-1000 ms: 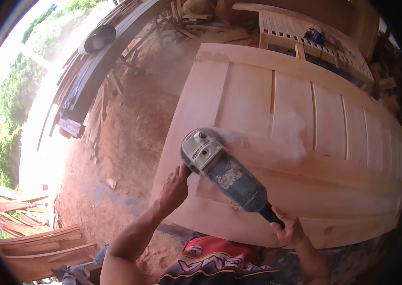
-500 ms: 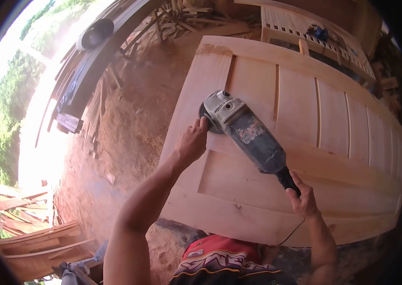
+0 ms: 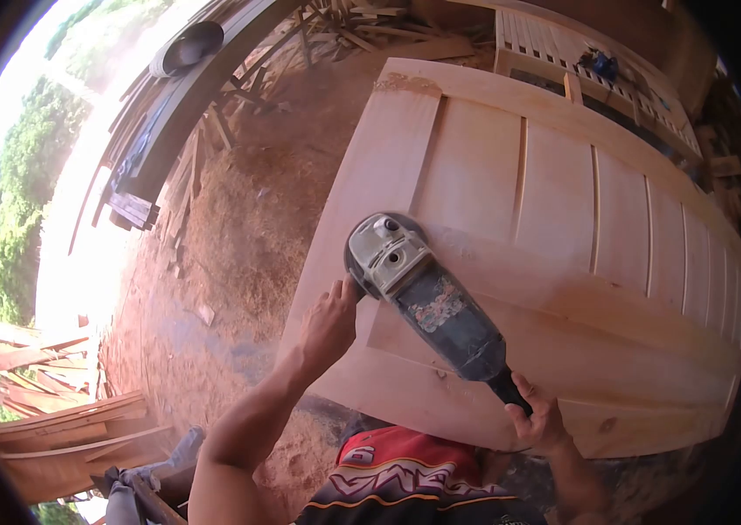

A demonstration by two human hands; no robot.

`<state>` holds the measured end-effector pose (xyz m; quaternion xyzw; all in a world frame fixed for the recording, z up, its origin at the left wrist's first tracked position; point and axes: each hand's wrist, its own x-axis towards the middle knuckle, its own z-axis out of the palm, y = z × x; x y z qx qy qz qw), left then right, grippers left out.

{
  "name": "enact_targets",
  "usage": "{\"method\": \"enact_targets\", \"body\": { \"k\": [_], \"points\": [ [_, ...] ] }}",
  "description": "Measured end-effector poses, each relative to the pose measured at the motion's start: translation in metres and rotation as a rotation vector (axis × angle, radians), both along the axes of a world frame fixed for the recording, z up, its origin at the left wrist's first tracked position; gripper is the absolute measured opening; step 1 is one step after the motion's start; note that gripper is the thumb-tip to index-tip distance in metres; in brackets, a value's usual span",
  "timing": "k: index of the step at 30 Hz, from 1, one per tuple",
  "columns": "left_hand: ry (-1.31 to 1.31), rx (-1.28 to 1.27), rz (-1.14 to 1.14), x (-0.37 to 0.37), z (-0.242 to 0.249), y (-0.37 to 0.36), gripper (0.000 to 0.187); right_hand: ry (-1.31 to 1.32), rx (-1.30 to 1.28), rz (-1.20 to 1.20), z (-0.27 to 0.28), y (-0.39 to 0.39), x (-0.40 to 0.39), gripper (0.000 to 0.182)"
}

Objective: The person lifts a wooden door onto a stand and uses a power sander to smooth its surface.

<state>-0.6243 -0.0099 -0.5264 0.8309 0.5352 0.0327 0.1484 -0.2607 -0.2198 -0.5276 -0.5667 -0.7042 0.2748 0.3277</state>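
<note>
An angle grinder (image 3: 440, 306) with a grey metal head and a dark, scuffed body lies across the near left part of a panelled wooden door (image 3: 475, 166). Its disc sits over the wood, partly hidden under the head. My left hand (image 3: 331, 324) is closed around the side handle by the grinder's head. My right hand (image 3: 541, 416) grips the black rear handle, fingers wrapped round it. The door is pale wood with several recessed panels separated by dark grooves.
A slatted wooden piece (image 3: 598, 70) with a blue tool on it stands behind the door. At the left, a long timber beam (image 3: 187, 105) carries a round dark object (image 3: 191, 48). Scrap wood (image 3: 47, 376) lies lower left, and sawdust (image 3: 239, 219) covers the ground.
Both hands have drawn the grinder toward me and slightly left across the door. Its head has moved from the upper left stile down to around the rail. The view has shifted a little.
</note>
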Motion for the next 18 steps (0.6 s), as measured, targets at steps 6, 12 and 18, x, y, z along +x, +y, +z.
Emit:
{"method": "enact_targets", "body": {
  "k": [6, 12, 18],
  "points": [
    [0.044, -0.149, 0.161, -0.046, 0.013, -0.066, 0.042, 0.018, -0.163, 0.124, -0.008, -0.037, -0.025, 0.056],
    [0.008, -0.131, 0.086, -0.005, 0.013, -0.016, 0.042, 0.026, -0.101, 0.004, -0.006, -0.014, -0.006, 0.054],
    [-0.013, 0.015, -0.076, 0.057, -0.007, 0.098, 0.043, 0.037, -0.030, -0.103, -0.004, 0.061, 0.033, 0.055]
  ]
}}
